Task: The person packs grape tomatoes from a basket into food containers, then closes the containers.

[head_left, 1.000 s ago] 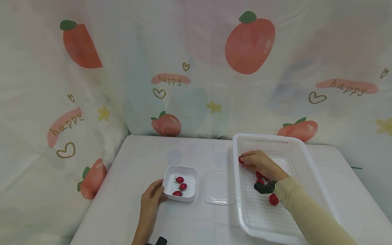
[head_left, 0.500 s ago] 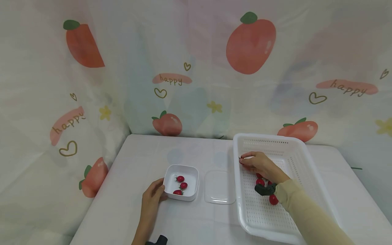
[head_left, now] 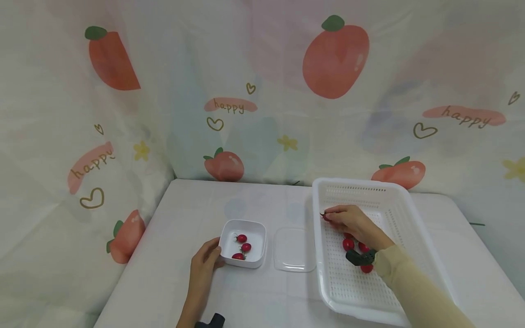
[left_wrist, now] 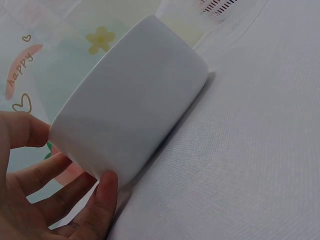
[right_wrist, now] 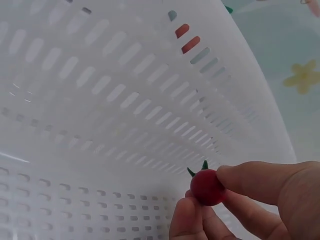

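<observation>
My right hand (head_left: pixel 354 223), inside the white perforated basket (head_left: pixel 424 246), pinches a red cherry tomato (right_wrist: pixel 208 187) between thumb and fingertips. Green sepals stick out from the fruit, which is held by the basket's left wall. Below that hand lie several more cherry tomatoes (head_left: pixel 348 244), some partly covered by the hand and the black wrist camera (head_left: pixel 360 258). My left hand (head_left: pixel 203 259) rests its relaxed fingers against the outer left side of a small white box (left_wrist: pixel 135 95). Three cherry tomatoes (head_left: pixel 246 247) with green stems lie in the box.
A clear plastic lid (head_left: pixel 294 250) lies flat between the box and the basket. White cloth covers the table (head_left: pixel 262 300). A fruit-print curtain (head_left: pixel 262 59) hangs behind and at the left.
The right hand has drawn slightly toward me and right with the pinched cherry tomato, uncovering more tomatoes below. The left hand stays against the box.
</observation>
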Demonstrator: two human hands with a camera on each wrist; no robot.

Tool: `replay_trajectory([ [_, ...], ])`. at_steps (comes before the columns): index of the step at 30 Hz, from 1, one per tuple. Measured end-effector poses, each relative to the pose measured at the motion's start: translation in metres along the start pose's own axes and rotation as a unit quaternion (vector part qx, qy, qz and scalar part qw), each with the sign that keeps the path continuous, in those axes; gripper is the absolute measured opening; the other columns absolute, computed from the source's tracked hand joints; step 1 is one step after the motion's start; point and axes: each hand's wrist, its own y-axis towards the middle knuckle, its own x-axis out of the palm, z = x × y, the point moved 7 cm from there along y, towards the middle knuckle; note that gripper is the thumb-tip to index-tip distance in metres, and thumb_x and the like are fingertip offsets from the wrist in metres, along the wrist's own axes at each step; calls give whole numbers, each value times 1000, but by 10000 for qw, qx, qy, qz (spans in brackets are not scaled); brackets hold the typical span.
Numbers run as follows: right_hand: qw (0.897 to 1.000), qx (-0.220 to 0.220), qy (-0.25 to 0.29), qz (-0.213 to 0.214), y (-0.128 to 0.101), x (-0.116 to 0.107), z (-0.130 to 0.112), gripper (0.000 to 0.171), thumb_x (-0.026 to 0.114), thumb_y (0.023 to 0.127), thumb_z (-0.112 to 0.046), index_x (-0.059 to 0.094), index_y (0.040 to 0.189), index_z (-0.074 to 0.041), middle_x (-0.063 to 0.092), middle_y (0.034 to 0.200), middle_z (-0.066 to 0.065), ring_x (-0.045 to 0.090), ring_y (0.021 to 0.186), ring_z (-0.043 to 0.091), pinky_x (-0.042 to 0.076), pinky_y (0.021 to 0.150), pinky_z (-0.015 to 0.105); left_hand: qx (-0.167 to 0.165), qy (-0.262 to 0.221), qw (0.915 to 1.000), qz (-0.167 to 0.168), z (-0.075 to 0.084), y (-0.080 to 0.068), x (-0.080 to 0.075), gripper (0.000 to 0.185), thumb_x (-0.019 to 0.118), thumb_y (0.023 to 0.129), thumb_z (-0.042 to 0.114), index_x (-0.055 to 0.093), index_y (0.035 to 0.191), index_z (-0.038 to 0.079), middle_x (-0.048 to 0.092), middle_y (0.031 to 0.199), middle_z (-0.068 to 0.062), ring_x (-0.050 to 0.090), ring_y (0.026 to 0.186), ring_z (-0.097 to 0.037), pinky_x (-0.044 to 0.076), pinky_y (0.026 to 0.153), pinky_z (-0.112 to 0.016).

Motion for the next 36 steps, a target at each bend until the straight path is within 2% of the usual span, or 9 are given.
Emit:
replay_trajectory([
  [8, 9998, -17, -31, 213, -9, -6, -2, 47, 62, 105, -23, 57, 140, 9, 73, 113, 7, 65, 95, 19, 60, 86, 27, -6, 13, 10000, -15, -1, 0, 1, 34, 55, 108, 26, 63, 140, 17, 66, 141, -8, 65, 122, -26, 61, 86, -20],
  [13, 9992, 85, -59, 398, -14, -7, -5, 50, 63, 105, -24, 55, 143, 7, 71, 122, 15, 67, 95, 21, 61, 88, 28, 8, -6, 10000, -32, -1, 0, 1, 34, 55, 108, 26, 63, 139, 17, 66, 142, -8, 65, 122, -26, 61, 86, -20],
  [18, 9985, 54, -14, 546, -20, -6, -11, 54, 64, 104, -27, 52, 147, 5, 67, 133, 19, 71, 100, 20, 63, 97, 34, -14, -10, 10000, -31, -1, 1, 0, 34, 55, 108, 26, 63, 140, 17, 65, 143, -8, 65, 123, -26, 61, 86, -19],
  [24, 9977, -120, 99, 652, -30, -4, -22, 59, 66, 103, -31, 51, 151, 0, 62, 143, 19, 71, 104, 18, 58, 106, 41, -30, -34, 10000, -64, -1, 1, 1, 35, 54, 108, 26, 62, 141, 16, 64, 143, -8, 65, 124, -26, 61, 87, -20],
  [36, 9968, -431, 383, 547, -50, 5, -47, 58, 63, 105, -31, 50, 152, -1, 65, 141, 12, 70, 105, 6, 61, 97, 27, -48, -70, 9999, -68, -3, 2, 0, 35, 55, 108, 27, 62, 141, 18, 64, 143, -7, 65, 124, -26, 60, 87, -19],
])
